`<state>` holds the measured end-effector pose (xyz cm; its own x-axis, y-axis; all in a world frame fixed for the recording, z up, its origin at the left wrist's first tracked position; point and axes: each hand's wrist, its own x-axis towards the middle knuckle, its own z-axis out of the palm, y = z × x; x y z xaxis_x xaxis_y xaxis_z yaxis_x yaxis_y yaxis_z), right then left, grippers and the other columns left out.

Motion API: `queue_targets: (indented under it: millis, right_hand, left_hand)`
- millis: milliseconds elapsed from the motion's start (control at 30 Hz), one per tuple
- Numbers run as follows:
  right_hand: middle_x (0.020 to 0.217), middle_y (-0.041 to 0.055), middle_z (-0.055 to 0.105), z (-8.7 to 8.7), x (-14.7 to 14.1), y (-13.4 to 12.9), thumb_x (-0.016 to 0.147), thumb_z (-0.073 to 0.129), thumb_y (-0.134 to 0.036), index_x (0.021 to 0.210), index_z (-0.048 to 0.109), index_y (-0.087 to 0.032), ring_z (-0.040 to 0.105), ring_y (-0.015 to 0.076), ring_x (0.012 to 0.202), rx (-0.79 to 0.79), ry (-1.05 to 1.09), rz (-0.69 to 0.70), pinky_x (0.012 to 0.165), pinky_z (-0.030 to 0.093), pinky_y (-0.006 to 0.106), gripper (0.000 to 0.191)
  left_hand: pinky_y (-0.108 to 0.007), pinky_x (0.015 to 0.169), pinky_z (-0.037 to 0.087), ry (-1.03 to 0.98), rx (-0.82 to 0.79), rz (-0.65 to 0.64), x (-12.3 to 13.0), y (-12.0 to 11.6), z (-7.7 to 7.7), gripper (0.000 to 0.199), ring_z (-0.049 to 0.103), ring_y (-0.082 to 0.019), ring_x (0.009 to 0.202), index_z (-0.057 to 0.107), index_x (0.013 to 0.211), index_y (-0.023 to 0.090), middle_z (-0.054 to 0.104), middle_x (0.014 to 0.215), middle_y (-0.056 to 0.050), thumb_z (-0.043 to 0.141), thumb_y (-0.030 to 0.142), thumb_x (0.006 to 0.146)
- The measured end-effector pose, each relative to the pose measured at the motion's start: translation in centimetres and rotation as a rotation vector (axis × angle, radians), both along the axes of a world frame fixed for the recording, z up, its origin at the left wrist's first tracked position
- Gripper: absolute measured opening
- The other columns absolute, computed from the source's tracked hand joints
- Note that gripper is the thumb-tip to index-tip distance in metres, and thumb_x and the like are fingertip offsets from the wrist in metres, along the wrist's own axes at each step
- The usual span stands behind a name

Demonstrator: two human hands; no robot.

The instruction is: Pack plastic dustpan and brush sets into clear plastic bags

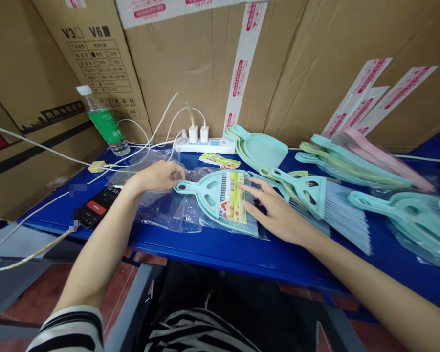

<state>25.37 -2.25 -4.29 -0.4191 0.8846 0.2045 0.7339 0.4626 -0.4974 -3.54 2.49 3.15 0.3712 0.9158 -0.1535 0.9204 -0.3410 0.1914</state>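
A light-blue dustpan and brush set (209,194), nested together, lies on the table in a clear plastic bag with a yellow-green label card (234,198) over its bristles. My left hand (157,176) is beside the set's handle end, over clear plastic, its fingers curled in; whether they pinch anything is hidden. Spread fingers of my right hand (273,208) rest on the bristle side, touching the label's right edge. Just right of that hand, a loose blue hand brush (311,193) overlaps other brushes.
Stacked dustpans (266,149) stand behind. More green, blue and pink dustpans (355,156) and a bagged set (418,212) lie to the right. Label cards (219,160), a power strip (220,145), cables, a water bottle (104,122) and a phone (97,206) are around. Cardboard boxes (190,63) wall the back.
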Motion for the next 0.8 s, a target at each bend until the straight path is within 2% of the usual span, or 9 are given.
queue_targets:
  millis: [167, 300, 433, 533, 600, 700, 800]
  right_hand:
    - [0.158, 0.0105, 0.035, -0.3, 1.1, -0.5, 0.094, 0.034, -0.058, 0.15, 0.037, -0.029, 0.031, 0.0353, 0.144, 0.009, -0.019, 0.006, 0.111, 0.035, 0.059, 0.063]
    - [0.16, 0.0106, 0.03, -0.3, 1.6, -1.0, 0.092, 0.032, -0.066, 0.155, 0.027, -0.024, 0.021, 0.0366, 0.147, -0.074, -0.123, 0.039, 0.114, 0.029, 0.059, 0.076]
    - [0.157, 0.015, 0.035, -0.1, 1.4, -1.2, 0.088, 0.03, -0.072, 0.156, 0.02, -0.017, 0.025, 0.0374, 0.146, -0.084, -0.161, 0.075, 0.113, 0.033, 0.058, 0.089]
    - [0.15, 0.0183, 0.045, 0.0, 1.3, -1.2, 0.086, 0.028, -0.076, 0.155, 0.025, -0.015, 0.033, 0.0392, 0.142, -0.055, -0.195, 0.091, 0.11, 0.036, 0.06, 0.092]
    - [0.149, 0.0167, 0.048, 0.0, 1.4, -1.2, 0.086, 0.029, -0.076, 0.153, 0.031, -0.018, 0.037, 0.0391, 0.14, -0.032, -0.211, 0.11, 0.11, 0.037, 0.06, 0.089]
    - [0.152, 0.0137, 0.044, -0.1, 1.6, -1.0, 0.086, 0.033, -0.077, 0.15, 0.038, -0.022, 0.037, 0.0388, 0.14, -0.012, -0.218, 0.13, 0.111, 0.035, 0.06, 0.085]
    - [0.154, 0.0131, 0.041, -0.1, 1.7, -1.0, 0.085, 0.034, -0.077, 0.148, 0.043, -0.021, 0.034, 0.0388, 0.142, -0.026, -0.226, 0.115, 0.112, 0.033, 0.059, 0.085]
  left_hand:
    - [-0.025, 0.068, 0.041, -0.039, 0.002, -0.014, -0.3, 0.0, 0.1, 0.018, 0.057, -0.013, 0.066, 0.068, 0.083, 0.019, 0.066, 0.07, 0.001, 0.052, 0.022, 0.074]
    - [-0.025, 0.069, 0.041, -0.022, -0.005, 0.003, -0.2, -0.1, 0.3, 0.016, 0.058, -0.013, 0.068, 0.067, 0.081, 0.018, 0.068, 0.075, 0.0, 0.053, 0.022, 0.074]
    - [-0.025, 0.069, 0.04, -0.006, -0.003, 0.006, -0.4, -0.1, 0.3, 0.017, 0.057, -0.013, 0.067, 0.068, 0.081, 0.019, 0.067, 0.074, 0.0, 0.052, 0.019, 0.073]
    - [-0.026, 0.069, 0.039, 0.004, 0.008, 0.015, -0.9, 0.2, 0.1, 0.019, 0.056, -0.013, 0.067, 0.068, 0.08, 0.02, 0.066, 0.071, 0.0, 0.051, 0.018, 0.071]
    - [-0.026, 0.068, 0.039, 0.011, 0.018, 0.024, -1.2, 0.3, 0.0, 0.019, 0.056, -0.014, 0.067, 0.068, 0.079, 0.02, 0.066, 0.07, 0.0, 0.051, 0.018, 0.071]
    - [-0.025, 0.068, 0.04, 0.031, 0.037, 0.048, -1.6, 0.3, 0.1, 0.019, 0.058, -0.014, 0.069, 0.069, 0.08, 0.021, 0.067, 0.072, 0.0, 0.052, 0.021, 0.071]
    - [-0.025, 0.069, 0.041, 0.072, 0.053, 0.119, -2.1, 0.2, 0.6, 0.023, 0.061, -0.017, 0.075, 0.071, 0.088, 0.022, 0.07, 0.081, -0.002, 0.053, 0.026, 0.075]
